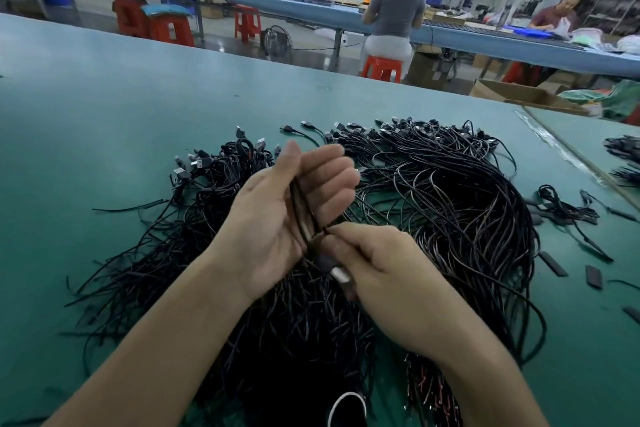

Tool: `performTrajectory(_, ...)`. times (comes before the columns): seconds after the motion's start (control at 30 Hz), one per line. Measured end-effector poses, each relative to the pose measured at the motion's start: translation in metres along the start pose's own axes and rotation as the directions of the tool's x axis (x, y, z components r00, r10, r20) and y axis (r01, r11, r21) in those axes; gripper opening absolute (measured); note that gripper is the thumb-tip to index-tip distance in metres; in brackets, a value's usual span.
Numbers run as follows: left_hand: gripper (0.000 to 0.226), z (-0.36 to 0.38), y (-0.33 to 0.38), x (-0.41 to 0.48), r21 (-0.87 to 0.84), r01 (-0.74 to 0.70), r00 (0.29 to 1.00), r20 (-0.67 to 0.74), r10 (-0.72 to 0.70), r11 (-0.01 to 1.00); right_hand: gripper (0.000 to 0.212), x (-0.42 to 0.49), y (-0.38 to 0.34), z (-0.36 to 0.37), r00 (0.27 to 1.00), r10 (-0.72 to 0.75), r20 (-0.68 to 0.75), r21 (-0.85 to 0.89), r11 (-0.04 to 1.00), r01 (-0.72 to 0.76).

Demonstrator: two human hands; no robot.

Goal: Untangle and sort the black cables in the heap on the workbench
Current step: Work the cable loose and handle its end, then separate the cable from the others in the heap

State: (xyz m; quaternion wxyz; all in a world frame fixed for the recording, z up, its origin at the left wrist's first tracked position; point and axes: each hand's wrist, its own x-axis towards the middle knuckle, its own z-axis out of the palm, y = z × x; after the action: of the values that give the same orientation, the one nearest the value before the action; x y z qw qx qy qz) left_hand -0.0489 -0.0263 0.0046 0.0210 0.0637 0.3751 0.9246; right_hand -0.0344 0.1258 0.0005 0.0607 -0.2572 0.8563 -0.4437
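Above the tangled heap of thin black cables (450,211) on the teal bench (104,121), a few black strands (300,208) are cradled in the left hand (273,229), fingers (332,177) half curled round them. One strand (323,231), pinched by the right hand (384,274), is seemingly being separated and must next be drawn free.

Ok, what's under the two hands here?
The black heap on the green workbench. The left hand and right hand, holding a few cables, cover its middle, so what lies there cannot be seen.
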Motion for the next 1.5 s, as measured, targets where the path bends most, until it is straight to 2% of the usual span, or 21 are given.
performTrajectory(0.1,0.044,-0.009,-0.011,0.003,0.278,-0.145,0.987,-0.028,0.159,0.949,0.032,-0.004,-0.002,-0.005,0.999,-0.005,0.032,-0.177,0.984,0.011)
performTrajectory(0.17,0.040,-0.009,-0.017,0.001,0.592,-0.156,0.978,-0.017,0.206,0.791,0.033,-0.007,-0.003,-0.012,1.000,-0.023,0.017,-0.153,0.988,0.026)
performTrajectory(0.23,0.040,-0.003,-0.020,-0.005,0.792,-0.106,0.993,0.058,0.099,0.601,0.029,-0.008,-0.004,-0.020,0.996,-0.049,-0.074,-0.096,0.994,0.042)
performTrajectory(0.27,0.046,0.001,-0.020,-0.007,0.825,-0.066,0.997,0.072,0.012,0.562,0.026,-0.009,-0.003,-0.024,0.990,-0.062,-0.130,-0.063,0.997,0.054)
performTrajectory(0.43,0.069,0.010,-0.008,-0.016,0.800,0.152,0.946,0.052,-0.319,0.581,0.023,-0.009,-0.005,-0.032,0.932,-0.134,-0.337,0.120,0.976,0.184)
performTrajectory(0.5,0.066,0.011,0.000,-0.017,0.631,0.274,0.881,0.138,-0.452,0.726,0.024,-0.007,-0.006,-0.030,0.907,-0.140,-0.396,0.185,0.956,0.229)
performTrajectory(0.57,0.058,0.012,0.008,-0.017,0.373,0.383,0.816,0.293,-0.499,0.845,0.027,-0.005,-0.004,-0.025,0.914,-0.066,-0.399,0.285,0.939,0.193)
performTrajectory(0.6,0.054,0.011,0.010,-0.016,0.268,0.401,0.807,0.348,-0.476,0.876,0.028,-0.003,-0.003,-0.022,0.926,-0.021,-0.376,0.309,0.940,0.146)
performTrajectory(0.67,0.051,0.011,0.010,-0.014,0.070,0.372,0.852,0.370,-0.371,0.925,0.030,-0.001,-0.001,-0.015,0.946,0.024,-0.325,0.236,0.970,0.057)
performTrajectory(0.73,0.053,0.012,0.008,-0.010,-0.085,0.272,0.937,0.249,-0.244,0.959,0.033,0.000,-0.002,-0.008,0.968,0.018,-0.249,0.085,0.996,0.003)
performTrajectory(0.8,0.053,0.008,0.004,-0.005,-0.079,0.095,0.995,0.048,-0.092,0.992,0.029,-0.002,-0.005,-0.003,0.993,0.003,-0.118,-0.022,1.000,-0.005)
performTrajectory(0.87,0.049,0.002,-0.002,-0.001,0.078,-0.043,0.999,-0.019,0.045,0.996,0.020,-0.003,-0.005,-0.002,0.999,0.016,-0.033,-0.116,0.993,-0.020)
performTrajectory(0.93,0.048,-0.004,-0.010,0.001,0.389,-0.140,0.987,-0.023,0.161,0.911,0.017,-0.005,-0.005,-0.006,0.999,0.038,-0.001,-0.190,0.981,-0.037)
performTrajectory(1.0,0.044,-0.008,-0.018,0.000,0.741,-0.187,0.963,0.007,0.270,0.645,0.019,-0.007,-0.006,-0.012,0.999,0.034,0.022,-0.172,0.985,-0.029)
performTrajectory(1.07,0.041,-0.007,-0.023,-0.003,0.895,-0.169,0.974,0.087,0.210,0.412,0.023,-0.009,-0.007,-0.019,1.000,0.012,0.010,-0.167,0.986,-0.010)
performTrajectory(1.1,0.046,-0.006,-0.025,-0.005,0.923,-0.143,0.986,0.100,0.136,0.357,0.023,-0.010,-0.007,-0.023,1.000,-0.010,-0.010,-0.169,0.986,0.008)
performTrajectory(1.13,0.053,-0.004,-0.026,-0.006,0.928,-0.102,0.995,0.090,0.048,0.357,0.022,-0.011,-0.006,-0.027,0.999,-0.035,-0.033,-0.153,0.988,0.030)
performTrajectory(1.2,0.063,0.000,-0.024,-0.009,0.891,0.002,0.989,0.064,-0.130,0.454,0.018,-0.012,-0.004,-0.033,0.994,-0.076,-0.081,-0.057,0.996,0.072)
performTrajectory(1.27,0.068,0.002,-0.019,-0.011,0.861,0.072,0.968,0.060,-0.242,0.504,0.014,-0.012,-0.002,-0.036,0.980,-0.104,-0.168,0.059,0.992,0.115)
performTrajectory(1.37,0.066,0.002,-0.009,-0.014,0.786,0.185,0.894,0.115,-0.432,0.591,0.019,-0.009,0.005,-0.038,0.943,-0.079,-0.322,0.240,0.957,0.162)
performTrajectory(1.5,0.054,0.000,-0.001,-0.015,0.558,0.304,0.833,0.237,-0.500,0.772,0.019,-0.006,0.010,-0.035,0.981,-0.101,-0.167,0.357,0.921,0.156)
